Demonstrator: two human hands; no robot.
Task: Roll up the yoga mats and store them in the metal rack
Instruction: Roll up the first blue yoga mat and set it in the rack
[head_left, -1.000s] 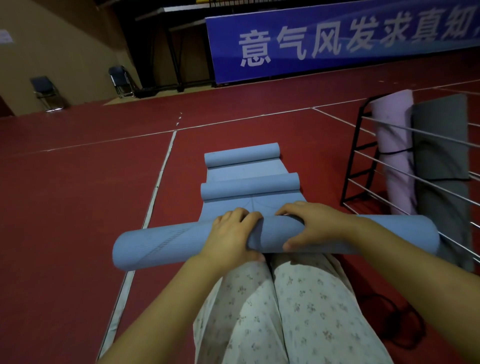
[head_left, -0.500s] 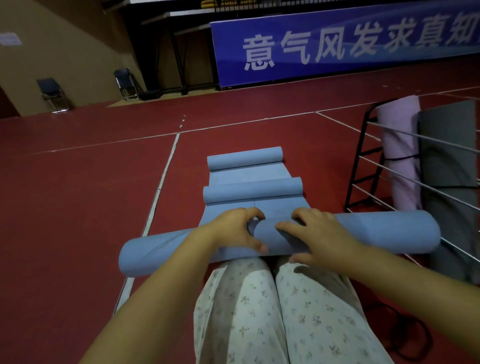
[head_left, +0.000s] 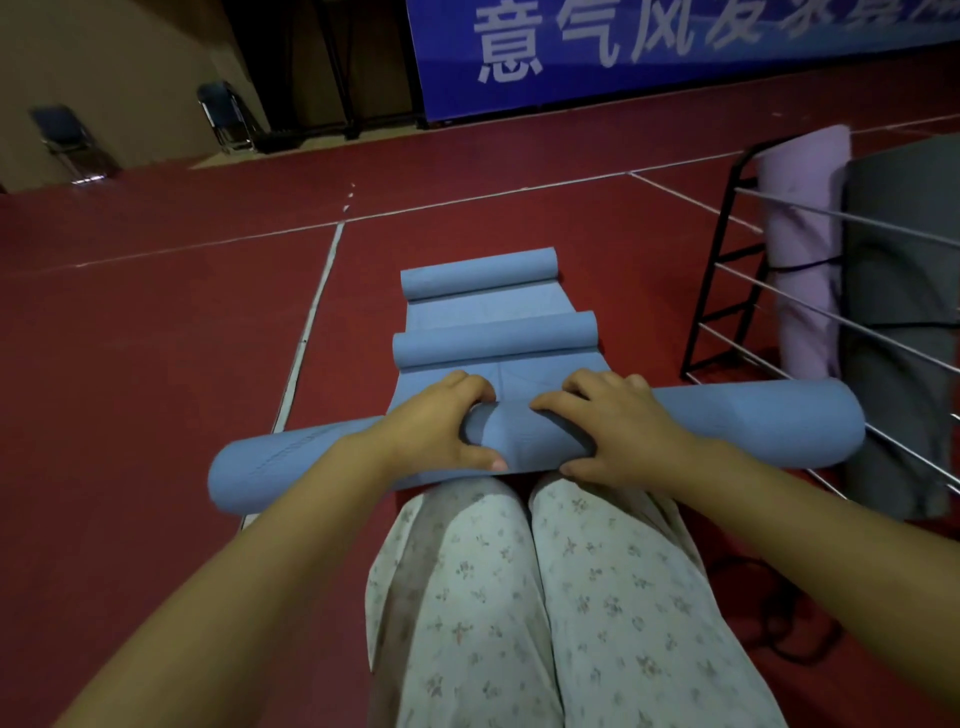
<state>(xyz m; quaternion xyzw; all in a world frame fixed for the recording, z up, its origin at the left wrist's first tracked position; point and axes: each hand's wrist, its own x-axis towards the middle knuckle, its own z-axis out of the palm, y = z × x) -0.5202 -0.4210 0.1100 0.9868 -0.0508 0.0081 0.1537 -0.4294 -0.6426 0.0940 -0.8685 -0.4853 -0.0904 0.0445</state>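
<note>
A person kneeling on the red sports floor (head_left: 156, 364) grips a rolled blue yoga mat (head_left: 753, 421) lying crosswise just above flower-print trousers (head_left: 545, 597). The left hand (head_left: 436, 431) and right hand (head_left: 618, 431) sit side by side at the roll's middle, fingers curled over its far side and thumbs hooked under its near edge. Compared with a second ago, the hands have closed in towards each other and clamped harder, so the mat now puckers between them; the roll itself stays in the same place across the knees, its right end reaching to the wire rails.

Beyond the hands, two more blue mats (head_left: 493, 338) lie on the floor in a line, each partly rolled, unchanged from before. At right stands the metal rack (head_left: 727, 270), black-framed with silver rails, holding an upright pink mat (head_left: 805, 249) and a grey mat (head_left: 904, 260) next to it.

The blue banner (head_left: 675, 52) on the far wall carries large white Chinese characters; "意气风发求" can be read, with the tops now cut off by the frame and the characters further right too cropped to make out. Two folding chairs (head_left: 67, 140) stand against the tan wall at left. A black cord (head_left: 779, 623) lies looped on the floor by the right knee.
</note>
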